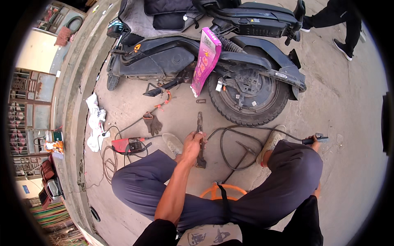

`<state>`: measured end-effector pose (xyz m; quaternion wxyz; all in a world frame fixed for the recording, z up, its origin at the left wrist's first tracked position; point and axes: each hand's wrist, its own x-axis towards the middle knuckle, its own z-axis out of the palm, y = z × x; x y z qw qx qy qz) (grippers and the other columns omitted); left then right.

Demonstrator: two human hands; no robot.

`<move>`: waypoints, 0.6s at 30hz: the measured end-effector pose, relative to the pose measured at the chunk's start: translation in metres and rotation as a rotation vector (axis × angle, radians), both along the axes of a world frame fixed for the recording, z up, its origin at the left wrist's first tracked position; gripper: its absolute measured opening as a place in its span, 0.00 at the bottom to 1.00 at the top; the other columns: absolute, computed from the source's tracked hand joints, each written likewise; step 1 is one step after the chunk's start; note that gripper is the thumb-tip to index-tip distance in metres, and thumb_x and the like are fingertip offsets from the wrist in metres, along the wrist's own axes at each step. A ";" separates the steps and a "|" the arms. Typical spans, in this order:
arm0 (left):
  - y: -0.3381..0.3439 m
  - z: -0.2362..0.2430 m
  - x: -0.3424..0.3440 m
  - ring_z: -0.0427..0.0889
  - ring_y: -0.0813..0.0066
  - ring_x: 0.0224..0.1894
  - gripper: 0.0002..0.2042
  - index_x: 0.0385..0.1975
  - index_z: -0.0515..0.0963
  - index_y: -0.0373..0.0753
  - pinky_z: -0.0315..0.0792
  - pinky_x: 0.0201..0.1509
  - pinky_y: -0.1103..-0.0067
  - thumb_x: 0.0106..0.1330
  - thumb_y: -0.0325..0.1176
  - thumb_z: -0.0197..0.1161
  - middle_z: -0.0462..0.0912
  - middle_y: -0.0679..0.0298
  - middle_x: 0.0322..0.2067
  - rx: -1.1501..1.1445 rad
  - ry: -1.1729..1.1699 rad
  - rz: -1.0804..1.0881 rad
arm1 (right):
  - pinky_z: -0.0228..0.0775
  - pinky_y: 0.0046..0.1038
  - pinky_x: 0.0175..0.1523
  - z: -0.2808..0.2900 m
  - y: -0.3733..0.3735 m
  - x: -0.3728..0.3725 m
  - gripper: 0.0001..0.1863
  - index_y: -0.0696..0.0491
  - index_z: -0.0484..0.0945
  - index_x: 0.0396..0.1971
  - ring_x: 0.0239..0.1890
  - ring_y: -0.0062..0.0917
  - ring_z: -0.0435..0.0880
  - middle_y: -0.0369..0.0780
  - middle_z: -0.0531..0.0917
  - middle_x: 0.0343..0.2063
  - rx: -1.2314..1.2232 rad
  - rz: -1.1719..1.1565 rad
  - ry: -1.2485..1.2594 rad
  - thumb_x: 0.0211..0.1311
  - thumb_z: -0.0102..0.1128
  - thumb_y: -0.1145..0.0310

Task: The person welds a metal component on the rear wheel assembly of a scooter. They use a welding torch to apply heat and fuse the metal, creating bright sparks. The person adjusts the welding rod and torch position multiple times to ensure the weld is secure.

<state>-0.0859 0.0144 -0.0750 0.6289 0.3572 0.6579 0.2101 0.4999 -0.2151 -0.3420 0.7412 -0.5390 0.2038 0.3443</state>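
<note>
Head view: left hand (pixel 193 141) clamped on long metal tool (pixel 200 139), long axis running away toward scooter's rear wheel (pixel 248 96), tip down on concrete floor (pixel 349 123). Right hand (pixel 315 141) well apart, closed on air-hose nozzle (pixel 315 139) beyond right knee.
</note>
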 end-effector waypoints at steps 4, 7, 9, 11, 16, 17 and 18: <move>-0.016 0.025 -0.001 0.83 0.70 0.44 0.16 0.49 0.74 0.33 0.76 0.43 0.73 0.74 0.40 0.56 0.84 0.58 0.48 0.070 -0.073 0.089 | 0.75 0.43 0.48 -0.030 -0.001 0.000 0.04 0.49 0.74 0.39 0.36 0.30 0.81 0.37 0.79 0.30 0.019 -0.031 0.081 0.70 0.56 0.75; -0.030 0.045 -0.004 0.83 0.70 0.44 0.17 0.50 0.74 0.32 0.76 0.43 0.73 0.75 0.41 0.56 0.84 0.57 0.48 0.100 -0.034 0.066 | 0.76 0.44 0.51 -0.009 0.012 -0.042 0.07 0.54 0.74 0.45 0.39 0.33 0.82 0.41 0.80 0.38 -0.333 0.122 0.136 0.71 0.58 0.72; -0.032 0.074 -0.013 0.83 0.70 0.45 0.17 0.51 0.74 0.32 0.77 0.43 0.73 0.75 0.41 0.56 0.84 0.57 0.49 0.144 0.034 0.075 | 0.77 0.44 0.52 0.066 0.041 -0.078 0.12 0.58 0.75 0.50 0.43 0.36 0.83 0.44 0.82 0.44 -0.617 0.388 0.128 0.71 0.59 0.70; -0.038 0.101 -0.007 0.83 0.70 0.45 0.16 0.51 0.73 0.31 0.78 0.45 0.73 0.76 0.39 0.54 0.84 0.56 0.49 0.107 0.039 -0.078 | 0.79 0.40 0.53 0.150 0.032 -0.087 0.25 0.64 0.70 0.61 0.49 0.40 0.84 0.51 0.79 0.57 -0.523 0.764 -0.105 0.71 0.61 0.65; -0.034 0.198 0.010 0.86 0.71 0.32 0.15 0.45 0.70 0.31 0.80 0.35 0.77 0.80 0.39 0.46 0.85 0.51 0.41 0.199 -0.053 -0.421 | 0.78 0.30 0.53 0.381 0.062 -0.108 0.26 0.63 0.75 0.58 0.46 0.29 0.87 0.46 0.85 0.51 -0.301 0.857 -0.851 0.76 0.54 0.53; -0.030 0.209 0.013 0.86 0.71 0.32 0.15 0.45 0.70 0.31 0.80 0.35 0.77 0.80 0.39 0.46 0.85 0.51 0.41 0.217 -0.056 -0.389 | 0.78 0.30 0.53 0.418 0.077 -0.129 0.27 0.62 0.76 0.57 0.45 0.28 0.87 0.46 0.85 0.50 -0.273 0.940 -0.920 0.76 0.54 0.51; -0.027 0.220 0.015 0.85 0.72 0.29 0.15 0.44 0.69 0.32 0.79 0.32 0.78 0.81 0.41 0.45 0.85 0.51 0.37 0.251 -0.123 -0.440 | 0.79 0.30 0.53 0.452 0.091 -0.155 0.28 0.62 0.76 0.58 0.44 0.29 0.87 0.46 0.85 0.50 -0.198 1.047 -0.910 0.76 0.55 0.50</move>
